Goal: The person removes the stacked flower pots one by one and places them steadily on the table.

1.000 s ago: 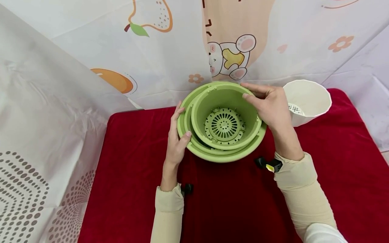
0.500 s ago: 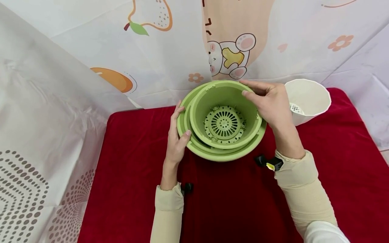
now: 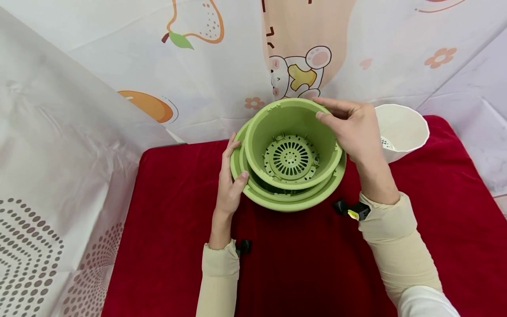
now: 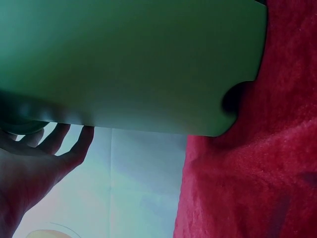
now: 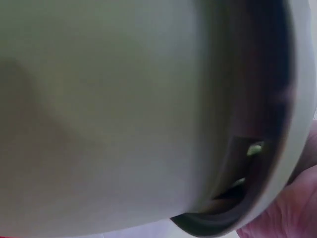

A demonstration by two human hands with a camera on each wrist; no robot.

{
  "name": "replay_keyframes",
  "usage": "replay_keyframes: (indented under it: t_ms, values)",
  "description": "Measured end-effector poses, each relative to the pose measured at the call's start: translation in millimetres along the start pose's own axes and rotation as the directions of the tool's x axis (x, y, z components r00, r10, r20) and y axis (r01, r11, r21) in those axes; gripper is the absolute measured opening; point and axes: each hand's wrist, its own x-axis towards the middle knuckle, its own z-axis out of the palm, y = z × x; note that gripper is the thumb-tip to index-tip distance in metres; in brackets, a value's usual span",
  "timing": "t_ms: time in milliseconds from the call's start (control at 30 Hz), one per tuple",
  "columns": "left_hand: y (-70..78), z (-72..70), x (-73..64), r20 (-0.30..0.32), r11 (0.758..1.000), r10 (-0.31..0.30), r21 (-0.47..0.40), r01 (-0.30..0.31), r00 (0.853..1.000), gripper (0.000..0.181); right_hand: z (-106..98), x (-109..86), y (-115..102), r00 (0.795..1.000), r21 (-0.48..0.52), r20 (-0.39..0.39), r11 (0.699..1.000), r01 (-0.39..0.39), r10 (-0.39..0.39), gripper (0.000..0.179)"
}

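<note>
The right hand (image 3: 358, 130) pinches the inner pot (image 3: 293, 127) at the far right of its rim, thumb inside the wall and fingers on the outer side. The left hand (image 3: 229, 187) grips the outer pot (image 3: 285, 207) at its left edge, thumb over the rim and fingers along the wall; in the left wrist view that wall reaches down to, or close to, the red-covered worktop (image 3: 174, 193). The inner pot stands within the outer one, its rim above the others and set toward the far side, with a dark gap at the near side. Between them runs a middle rim (image 3: 285, 197) — whether of a separate pot, I cannot tell.

The step in hand looks like parting the inner pot from those around it. To do it well, the left hand should keep the outer pot pressed down and still while the right draws steadily upward. A hold at one point of the rim will likely tip the pot — so keep its slotted base (image 3: 291, 157) level and the gap even all round, to stop the walls binding. If the middle rim rises too, the left thumb could press on it. The white pot (image 3: 400, 127) sits just beyond the right hand, so lift clear before swinging that way.
</note>
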Motion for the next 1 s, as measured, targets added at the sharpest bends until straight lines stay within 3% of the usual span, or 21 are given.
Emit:
replay_keyframes:
  t_ms: [233, 467, 700, 1000]
  values:
    - [-0.4, -1.2, -0.4, -0.009, 1.0, 0.013, 0.001, -0.013, 1.0, 0.065, -4, 5.1, -13, 1.0, 0.021, -0.022, 1.0, -0.004, 0.004, 0.025]
    - [-0.6, -2.1, -1.0, -0.015, 1.0, 0.002, 0.001, -0.002, 1.0, 0.066, -7, 7.6, -22, 1.0, 0.251, -0.017, 0.968, -0.012, 0.017, 0.024]
    - [0.8, -1.0, -1.0, -0.018, 1.0, -0.005, -0.008, 0.005, 1.0, 0.067, -14, 10.3, -29, 0.999, 0.141, -0.012, 0.99, -0.029, 0.031, 0.024]
    - [2.0, 0.6, -2.0, -0.041, 0.999, -0.031, 0.026, 0.032, 0.999, 0.067, -24, 13.1, -41, 0.999, 0.321, 0.018, 0.946, -0.039, 0.035, 0.026]
